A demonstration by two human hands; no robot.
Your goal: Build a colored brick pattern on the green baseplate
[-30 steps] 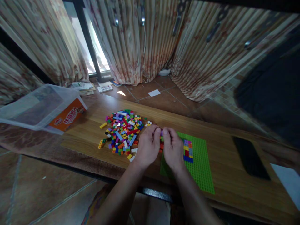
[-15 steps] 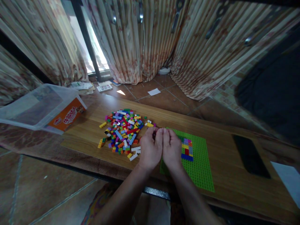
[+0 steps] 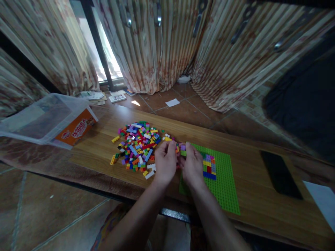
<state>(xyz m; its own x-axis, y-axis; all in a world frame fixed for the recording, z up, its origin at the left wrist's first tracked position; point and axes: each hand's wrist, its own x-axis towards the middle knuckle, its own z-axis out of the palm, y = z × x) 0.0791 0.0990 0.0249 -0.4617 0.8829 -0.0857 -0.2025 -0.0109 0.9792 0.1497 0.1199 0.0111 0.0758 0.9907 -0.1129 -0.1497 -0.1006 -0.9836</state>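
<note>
My left hand (image 3: 165,163) is closed at the right edge of a pile of loose toy building bricks (image 3: 140,144). Small orange and yellow bricks (image 3: 177,149) show at its fingertips. Just beside it, my right hand (image 3: 193,166) is curled over the left part of a green studded baseplate (image 3: 223,188). Purple and light-green bricks (image 3: 183,150) appear at its fingers. The fingers hide much of what they hold. A multicoloured block of joined bricks (image 3: 209,167), with a blue row at the near side, sits on the baseplate right of my right hand.
A clear plastic bin (image 3: 47,118) with an orange label stands at the left of the wooden board (image 3: 251,195). Toward the right lie a dark phone-like slab (image 3: 281,174) and a white sheet (image 3: 320,198). Curtains (image 3: 167,52) hang behind, with papers (image 3: 91,96) on the floor.
My hands were pressed together and have now parted slightly, showing coloured bricks between the fingers. The left hand shifted a little left. The pile and baseplate look the same.
</note>
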